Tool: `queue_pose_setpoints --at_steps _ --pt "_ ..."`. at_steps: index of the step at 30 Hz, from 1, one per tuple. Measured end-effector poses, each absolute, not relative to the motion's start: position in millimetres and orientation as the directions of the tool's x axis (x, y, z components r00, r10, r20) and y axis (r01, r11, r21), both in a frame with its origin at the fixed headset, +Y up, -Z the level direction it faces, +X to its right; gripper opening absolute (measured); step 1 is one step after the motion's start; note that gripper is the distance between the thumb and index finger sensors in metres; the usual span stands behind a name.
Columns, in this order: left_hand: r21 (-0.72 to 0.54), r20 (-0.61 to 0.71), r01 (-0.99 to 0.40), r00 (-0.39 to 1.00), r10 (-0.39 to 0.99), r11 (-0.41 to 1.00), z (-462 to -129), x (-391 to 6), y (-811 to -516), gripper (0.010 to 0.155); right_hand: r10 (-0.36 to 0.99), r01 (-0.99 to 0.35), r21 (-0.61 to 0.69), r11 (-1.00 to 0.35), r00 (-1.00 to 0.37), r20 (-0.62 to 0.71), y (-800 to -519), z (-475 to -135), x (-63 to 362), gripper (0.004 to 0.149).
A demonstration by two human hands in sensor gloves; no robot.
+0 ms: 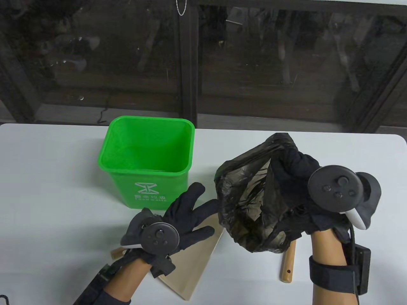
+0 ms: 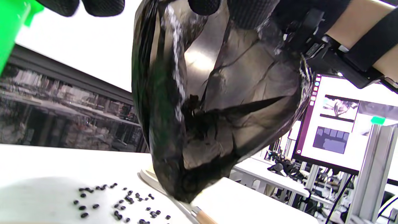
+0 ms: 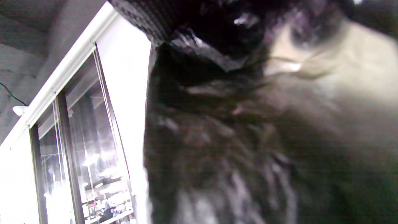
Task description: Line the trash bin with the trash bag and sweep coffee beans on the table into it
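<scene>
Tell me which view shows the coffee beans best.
The left wrist view: the coffee beans lie scattered on the white table, clearly visible. In the table view the left hand hides them; the right wrist view shows none.

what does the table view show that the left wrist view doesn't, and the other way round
Only the table view shows the whole open green trash bin, unlined, the left hand with straight fingers reaching toward the bag, and the right hand gripping it. Only the left wrist view shows the coffee beans scattered on the table, plus a monitor behind. Both show the black trash bag held above the table, and a wooden handle beneath it.
</scene>
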State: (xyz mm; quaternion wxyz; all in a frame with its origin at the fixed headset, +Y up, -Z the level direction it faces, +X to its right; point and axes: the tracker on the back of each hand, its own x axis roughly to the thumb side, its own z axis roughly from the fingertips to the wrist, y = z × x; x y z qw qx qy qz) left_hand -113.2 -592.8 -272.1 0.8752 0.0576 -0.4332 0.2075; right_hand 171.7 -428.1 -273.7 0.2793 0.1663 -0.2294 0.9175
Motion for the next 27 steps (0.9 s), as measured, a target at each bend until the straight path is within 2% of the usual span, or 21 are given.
queue_pose_setpoints --at_steps 5,12,16,19,23,27 --pt "-0.179 0.739 -0.437 0.532 0.413 0.882 -283 -109 -607 0.061 0.449 -0.622 -0.324 -0.713 -0.760 0.470 -420 -267 175 0.055" --pt "-0.384 0.698 -0.468 0.417 0.582 0.796 -303 -88 -620 0.051 0.460 -0.639 -0.308 -0.704 -0.742 0.487 -422 -263 178 0.055" --pt "-0.458 0.698 -0.422 0.375 0.610 0.783 -308 -62 -624 0.052 0.470 -0.650 -0.294 -0.701 -0.731 0.496 -427 -264 181 0.056" --pt "-0.498 0.696 -0.386 0.357 0.623 0.777 -309 -44 -627 0.063 0.474 -0.657 -0.283 -0.699 -0.721 0.505 -429 -264 182 0.056" --pt "-0.457 0.716 -0.409 0.358 0.600 0.790 -306 -33 -625 0.068 0.446 -0.627 -0.293 -0.722 -0.745 0.495 -431 -262 189 0.056" --pt "-0.268 0.749 -0.457 0.455 0.481 0.848 -303 -41 -615 0.073 0.443 -0.608 -0.320 -0.727 -0.771 0.457 -439 -260 205 0.057"
